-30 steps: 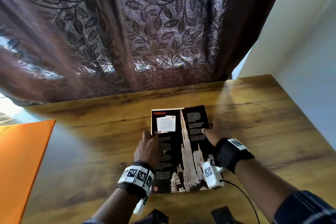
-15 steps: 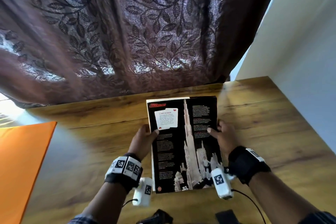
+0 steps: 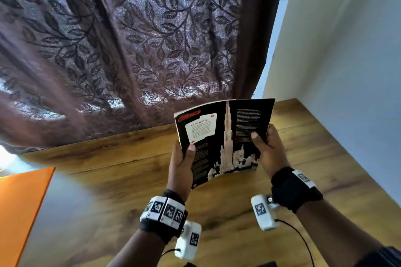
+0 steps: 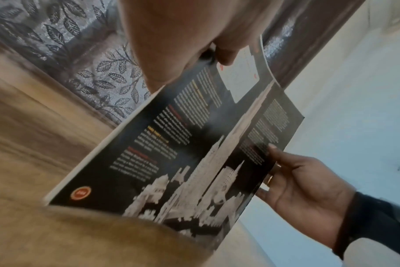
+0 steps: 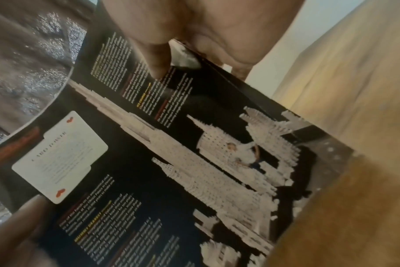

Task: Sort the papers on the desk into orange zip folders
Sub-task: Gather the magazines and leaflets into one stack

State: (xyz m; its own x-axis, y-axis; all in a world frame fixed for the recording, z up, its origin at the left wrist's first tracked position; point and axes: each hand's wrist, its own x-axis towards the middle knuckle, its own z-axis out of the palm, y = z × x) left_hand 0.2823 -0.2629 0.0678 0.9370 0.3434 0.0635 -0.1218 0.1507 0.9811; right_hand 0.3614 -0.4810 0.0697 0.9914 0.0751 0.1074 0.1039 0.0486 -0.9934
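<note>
The left hand (image 3: 181, 165) grips the left edge of a black magazine page (image 3: 223, 136), thumb on its printed face, while the right hand (image 3: 270, 151) grips the right edge the same way. The page bows between them, lifted above the wooden desk (image 3: 130, 180). Well to the left of the left hand, an orange folder (image 3: 19, 212) lies on the desk.

We find the head view lit by daylight seeping through the curtain (image 3: 134, 50) at twelve o'clock, with a blown-out patch at nine o'clock by the frame edge. The desk (image 3: 121, 175) carries a pale sheen at eight o'clock and soft motion blur. Straight lines bow toward the frame edges. Both wrist views are softer: the magazine (image 4: 194, 144) print smears, and near skin at twelve and six o'clock is out of focus. The wall (image 4: 354, 108) reads cool and bright.
</note>
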